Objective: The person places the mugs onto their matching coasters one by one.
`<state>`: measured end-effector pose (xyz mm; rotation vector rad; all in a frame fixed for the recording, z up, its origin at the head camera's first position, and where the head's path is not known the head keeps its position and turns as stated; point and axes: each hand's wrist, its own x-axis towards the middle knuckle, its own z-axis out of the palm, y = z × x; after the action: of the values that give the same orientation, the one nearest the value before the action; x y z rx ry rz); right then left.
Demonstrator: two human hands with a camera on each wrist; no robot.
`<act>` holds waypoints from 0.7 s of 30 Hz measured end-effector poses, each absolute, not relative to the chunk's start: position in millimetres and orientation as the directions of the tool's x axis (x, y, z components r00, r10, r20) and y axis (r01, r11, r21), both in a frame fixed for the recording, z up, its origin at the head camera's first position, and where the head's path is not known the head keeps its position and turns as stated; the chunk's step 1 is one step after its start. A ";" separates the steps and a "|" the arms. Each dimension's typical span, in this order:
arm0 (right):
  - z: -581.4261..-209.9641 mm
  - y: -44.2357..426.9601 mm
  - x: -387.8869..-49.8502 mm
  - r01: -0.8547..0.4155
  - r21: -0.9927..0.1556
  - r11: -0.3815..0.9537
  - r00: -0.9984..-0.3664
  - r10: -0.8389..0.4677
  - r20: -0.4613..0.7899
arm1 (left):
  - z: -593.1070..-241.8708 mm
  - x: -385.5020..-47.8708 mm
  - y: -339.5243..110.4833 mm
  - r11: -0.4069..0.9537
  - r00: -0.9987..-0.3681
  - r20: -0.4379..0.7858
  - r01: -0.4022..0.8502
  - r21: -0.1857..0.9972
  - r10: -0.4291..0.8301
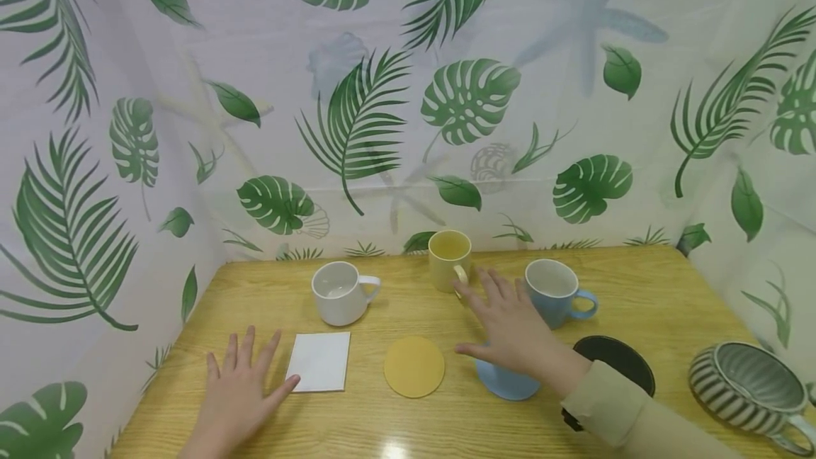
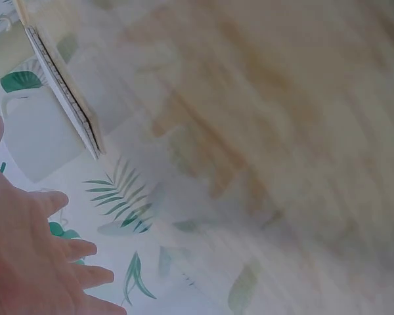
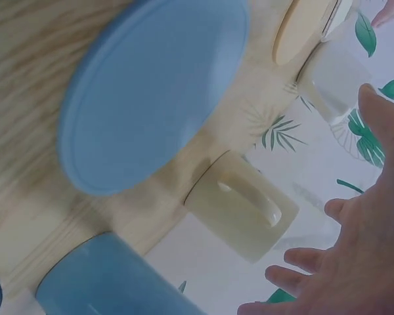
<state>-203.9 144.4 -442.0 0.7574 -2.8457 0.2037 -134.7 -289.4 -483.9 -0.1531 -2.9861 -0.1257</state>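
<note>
- Spreading your left hand [image 1: 239, 388], you grasp nothing with it; its thumb reaches the near-left corner of the white square coaster [image 1: 319, 362], though touch cannot be told.
- Your right hand [image 1: 510, 324] is splayed and released above part of the blue coaster [image 1: 505, 382]; fingertips lie near the yellow mug [image 1: 442, 271].
- The yellow mug stands upright, its long axis vertical, its handle pointing right and towards you, beyond your right fingers.
- The blue mug [image 1: 556, 303], upright just right of that hand, points its handle right.
- Between your hands lies the round yellow coaster [image 1: 414, 367]; behind it to the left stands the white mug [image 1: 341, 299], handle rightward.
- Farther right are a black coaster [image 1: 621, 360], partly behind your sleeve [image 1: 608, 402], and a striped mug [image 1: 727, 388].
- Under everything is a wood-grain table [image 1: 357, 423]; pale cloth [image 1: 395, 6] printed with green leaves surrounds it.
</note>
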 end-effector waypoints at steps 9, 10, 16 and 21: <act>-446.0 131.6 -211.3 -0.497 -0.078 0.864 -0.859 -0.477 0.186 | -488.8 -140.2 -300.3 0.989 -0.986 0.112 0.129 0.068 0.121; -445.6 129.9 -211.9 -0.498 -0.078 0.864 -0.859 -0.479 0.184 | -489.6 -141.2 -301.6 0.988 -0.986 0.106 0.135 0.069 0.127; -443.3 119.5 -213.7 -0.515 -0.075 0.854 -0.851 -0.499 0.163 | -492.3 -145.7 -307.9 0.981 -0.981 0.084 0.180 0.074 0.174; -441.7 111.4 -212.9 -0.524 -0.074 0.849 -0.847 -0.510 0.146 | -494.2 -148.3 -313.1 0.974 -0.977 0.075 0.207 0.092 0.201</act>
<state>-212.9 111.4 -441.7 0.8154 -2.9031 0.1685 -148.3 -313.1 -494.2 -0.3160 -3.0562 -0.1535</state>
